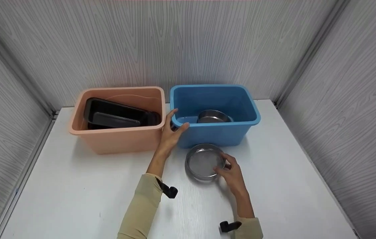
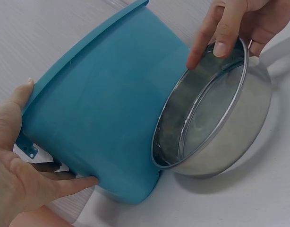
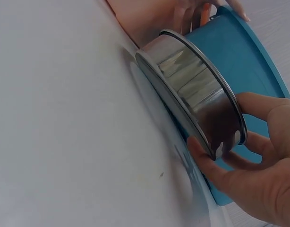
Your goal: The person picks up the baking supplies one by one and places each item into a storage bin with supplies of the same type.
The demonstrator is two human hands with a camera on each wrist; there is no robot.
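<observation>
**Both arms reaching forward, each hand gripping**

The left hand (image 1: 169, 132) is stretching ahead of the right, its thumb and fingers curling around the corner rim of the blue plastic tub (image 1: 214, 132). The right hand (image 1: 231, 174) is pinching the edge of the round metal sieve (image 1: 204, 162) between thumb and fingertips (image 2: 223, 47). Both forearms are wearing beige sleeves (image 1: 141, 209).

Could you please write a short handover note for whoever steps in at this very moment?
Left hand grips the near left corner of the blue tub.
Right hand holds the round metal pan by its rim, on the table just in front of the blue tub.
A second metal pan lies inside the blue tub; black trays lie in the peach tub.
Done: one pan in the blue tub.
Left, probably: the held pan.
</observation>
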